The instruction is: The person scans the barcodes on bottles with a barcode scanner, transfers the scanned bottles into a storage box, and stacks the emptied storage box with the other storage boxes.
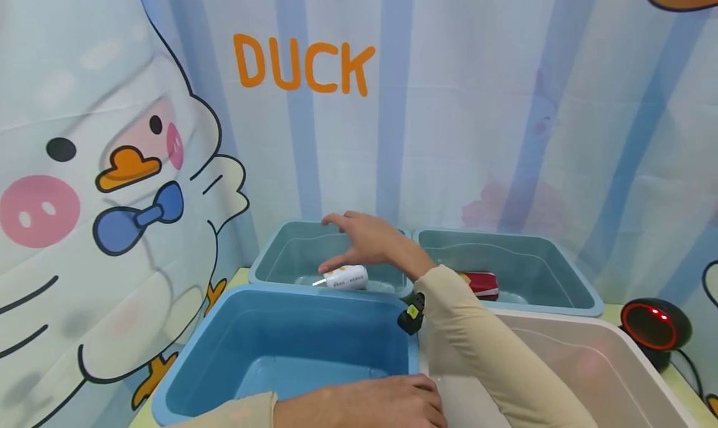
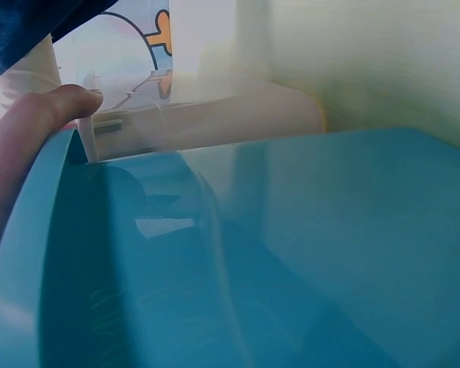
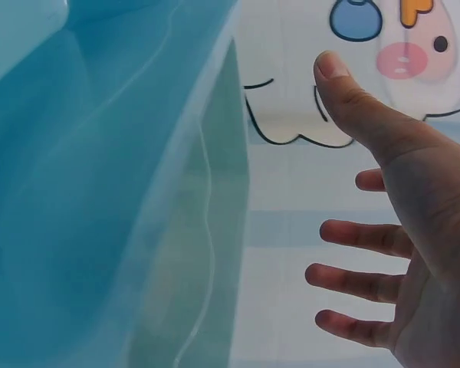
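Observation:
My right hand (image 1: pixel 367 241) reaches over the back left teal bin (image 1: pixel 286 253), thumb and fingers spread wide with nothing between them. Just below its thumb, a white cylindrical container (image 1: pixel 346 277) with dark print and orange marks lies on its side in that bin. In the right wrist view the spread right hand (image 3: pixel 437 222) appears beside the bin walls. My left hand (image 1: pixel 373 406) rests at the near side of the blue bin (image 1: pixel 224 328), close to where it meets the whitish bin (image 1: pixel 589 341). In the left wrist view, its thumb (image 2: pixel 57 107) lies at the blue rim.
In the back right teal bin (image 1: pixel 538 260) lies a red package (image 1: pixel 481 285), partly hidden by my right sleeve (image 1: pixel 477 334). A black round device with red lights (image 1: pixel 653 328) stands at the right. A duck-print curtain (image 1: pixel 449 104) hangs behind the bins.

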{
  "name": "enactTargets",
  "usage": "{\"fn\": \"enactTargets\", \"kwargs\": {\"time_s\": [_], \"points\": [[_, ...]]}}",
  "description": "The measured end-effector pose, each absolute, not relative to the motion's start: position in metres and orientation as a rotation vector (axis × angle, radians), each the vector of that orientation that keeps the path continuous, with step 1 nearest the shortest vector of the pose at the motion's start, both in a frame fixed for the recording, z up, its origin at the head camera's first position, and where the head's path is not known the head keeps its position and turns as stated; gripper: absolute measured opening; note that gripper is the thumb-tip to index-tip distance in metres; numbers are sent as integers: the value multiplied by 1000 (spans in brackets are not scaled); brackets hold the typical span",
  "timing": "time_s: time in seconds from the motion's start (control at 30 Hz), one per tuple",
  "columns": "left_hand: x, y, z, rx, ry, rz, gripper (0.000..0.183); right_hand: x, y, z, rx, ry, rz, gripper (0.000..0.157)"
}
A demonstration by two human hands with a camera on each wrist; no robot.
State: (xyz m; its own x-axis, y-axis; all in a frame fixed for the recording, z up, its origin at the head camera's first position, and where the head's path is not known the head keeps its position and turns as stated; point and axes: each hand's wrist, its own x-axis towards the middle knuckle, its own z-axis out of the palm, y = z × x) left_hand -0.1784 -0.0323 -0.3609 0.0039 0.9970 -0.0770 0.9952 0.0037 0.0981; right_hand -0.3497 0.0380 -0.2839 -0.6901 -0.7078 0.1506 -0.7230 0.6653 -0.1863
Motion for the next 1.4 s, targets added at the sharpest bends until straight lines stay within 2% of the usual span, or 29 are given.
{"fn": "enactTargets", "kwargs": {"time_s": [0.23,0.57,0.83,1.17,1.4], "points": [[-181,-35,-359,2126,2135,48,35,-345,59,-272,1126,-2823,340,94],[-182,-35,-360,2163,2136,50,29,-335,109,-271,1068,-2864,313,94],[-185,-36,-362,2065,2193,30,41,-320,163,-266,977,-2894,308,92],[-183,-35,-360,2052,2225,18,44,-286,239,-269,841,-2935,256,89],[-183,-34,-357,2007,2232,54,49,-256,301,-282,755,-2972,294,95]]}}
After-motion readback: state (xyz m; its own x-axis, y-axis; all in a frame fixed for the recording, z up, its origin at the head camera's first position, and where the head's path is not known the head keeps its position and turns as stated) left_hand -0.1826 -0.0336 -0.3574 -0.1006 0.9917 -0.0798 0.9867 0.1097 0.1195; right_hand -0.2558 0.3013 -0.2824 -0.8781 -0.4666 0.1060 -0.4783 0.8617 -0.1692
